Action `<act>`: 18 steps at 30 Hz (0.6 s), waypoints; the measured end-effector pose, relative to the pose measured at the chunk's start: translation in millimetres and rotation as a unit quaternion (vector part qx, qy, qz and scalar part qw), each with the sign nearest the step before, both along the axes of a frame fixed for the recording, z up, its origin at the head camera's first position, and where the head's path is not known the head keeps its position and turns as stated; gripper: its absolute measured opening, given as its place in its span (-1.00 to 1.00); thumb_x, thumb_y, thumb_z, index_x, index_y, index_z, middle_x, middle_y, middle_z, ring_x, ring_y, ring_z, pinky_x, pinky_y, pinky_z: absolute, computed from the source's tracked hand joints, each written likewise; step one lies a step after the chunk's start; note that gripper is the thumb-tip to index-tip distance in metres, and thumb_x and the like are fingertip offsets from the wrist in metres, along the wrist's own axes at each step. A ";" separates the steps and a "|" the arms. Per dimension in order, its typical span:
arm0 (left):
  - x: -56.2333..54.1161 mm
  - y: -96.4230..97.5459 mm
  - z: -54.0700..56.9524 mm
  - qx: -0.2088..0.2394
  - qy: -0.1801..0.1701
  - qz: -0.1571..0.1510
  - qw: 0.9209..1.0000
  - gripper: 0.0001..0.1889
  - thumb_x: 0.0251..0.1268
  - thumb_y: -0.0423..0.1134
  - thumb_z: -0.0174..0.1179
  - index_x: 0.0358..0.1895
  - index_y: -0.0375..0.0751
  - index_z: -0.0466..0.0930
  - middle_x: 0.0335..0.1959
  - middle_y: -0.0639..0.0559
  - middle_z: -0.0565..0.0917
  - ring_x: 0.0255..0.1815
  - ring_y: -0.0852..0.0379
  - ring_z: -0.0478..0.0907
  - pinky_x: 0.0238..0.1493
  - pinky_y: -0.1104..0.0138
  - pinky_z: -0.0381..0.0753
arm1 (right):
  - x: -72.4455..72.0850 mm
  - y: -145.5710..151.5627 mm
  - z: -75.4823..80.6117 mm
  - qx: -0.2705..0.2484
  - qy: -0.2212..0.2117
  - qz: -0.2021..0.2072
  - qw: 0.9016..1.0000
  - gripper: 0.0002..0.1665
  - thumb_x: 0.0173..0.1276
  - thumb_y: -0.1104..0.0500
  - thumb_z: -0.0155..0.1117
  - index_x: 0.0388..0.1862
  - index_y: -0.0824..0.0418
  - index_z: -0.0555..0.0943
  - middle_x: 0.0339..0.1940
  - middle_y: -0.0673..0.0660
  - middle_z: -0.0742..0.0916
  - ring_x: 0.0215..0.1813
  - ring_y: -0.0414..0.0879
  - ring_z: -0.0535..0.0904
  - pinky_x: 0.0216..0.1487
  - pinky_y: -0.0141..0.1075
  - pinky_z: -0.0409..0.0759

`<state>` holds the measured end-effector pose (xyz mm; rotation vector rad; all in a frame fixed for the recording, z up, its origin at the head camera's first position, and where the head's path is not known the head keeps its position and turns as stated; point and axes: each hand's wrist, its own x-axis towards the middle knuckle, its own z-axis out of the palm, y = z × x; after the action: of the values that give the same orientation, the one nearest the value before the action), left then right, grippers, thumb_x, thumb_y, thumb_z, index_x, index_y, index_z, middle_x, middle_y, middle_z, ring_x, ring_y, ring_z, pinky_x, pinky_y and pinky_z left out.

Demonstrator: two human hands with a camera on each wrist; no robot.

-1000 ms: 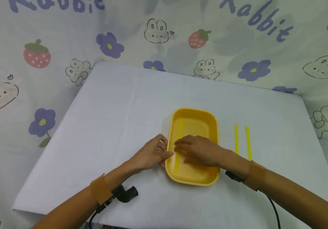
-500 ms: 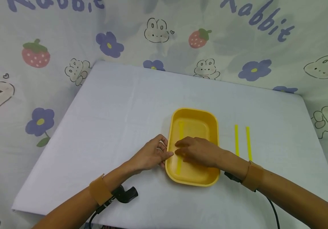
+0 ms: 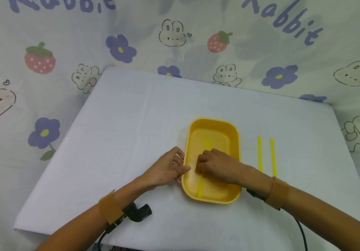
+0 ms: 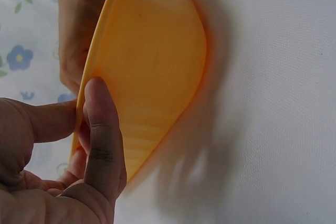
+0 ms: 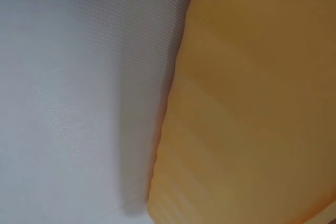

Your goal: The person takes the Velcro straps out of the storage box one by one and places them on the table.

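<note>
A shallow yellow plastic tray [image 3: 211,201] with rounded corners stands on the white-covered table. My left hand [image 3: 167,169] pinches its left rim; in the left wrist view the thumb is on the inner side and a finger [image 4: 102,140] lies along the outer wall. Inside the tray, my right hand [image 3: 216,165] has its fingers curled on the middle of a flat yellow strip [image 3: 200,188]. This strip slants slightly, its far end wider, and the hand hides its middle. Only the tray's outer wall [image 5: 252,98] and the cloth appear in the right wrist view.
Two more yellow strips [image 3: 260,153] lie side by side to the right of the tray, their near ends behind the right forearm. A black wrist camera [image 3: 139,213] hangs under the left wrist. Patterned curtain [image 3: 192,66] borders the table's far edge and sides.
My right hand's fingers have curled in on the strip. The strip has shifted right and toward me and turned a little. The left hand and the tray have stayed put.
</note>
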<state>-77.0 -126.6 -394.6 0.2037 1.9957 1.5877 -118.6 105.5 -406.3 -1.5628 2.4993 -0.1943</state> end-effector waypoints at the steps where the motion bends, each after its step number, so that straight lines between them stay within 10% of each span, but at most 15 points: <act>1: 0.0 -0.1 0.0 -0.001 0.001 0.000 1.000 -0.67 0.44 -0.36 0.19 0.06 -0.38 0.25 -0.28 -0.16 0.55 -0.53 0.07 0.66 -0.31 0.03 0.76 | -0.1 -0.1 -0.1 -0.001 0.000 0.002 1.000 -0.88 0.35 0.19 0.39 -0.15 0.04 0.71 -0.16 -0.04 0.70 -0.10 -0.13 0.54 0.02 -0.23 0.58; 18: 1.4 0.0 1.7 0.002 -0.003 0.003 1.000 -0.67 0.44 -0.36 0.20 0.06 -0.39 0.25 -0.29 -0.15 0.56 -0.53 0.02 0.67 -0.31 0.02 0.76 | -0.1 2.3 -0.6 0.008 -0.063 0.006 0.998 -0.90 0.42 0.27 0.30 -0.14 0.10 0.65 -0.23 -0.05 0.64 -0.16 -0.19 0.48 -0.11 -0.45 0.61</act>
<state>-75.7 -126.6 -392.9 0.1948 1.9900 1.5948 -118.6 107.8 -406.9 -1.5084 2.3893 -0.2633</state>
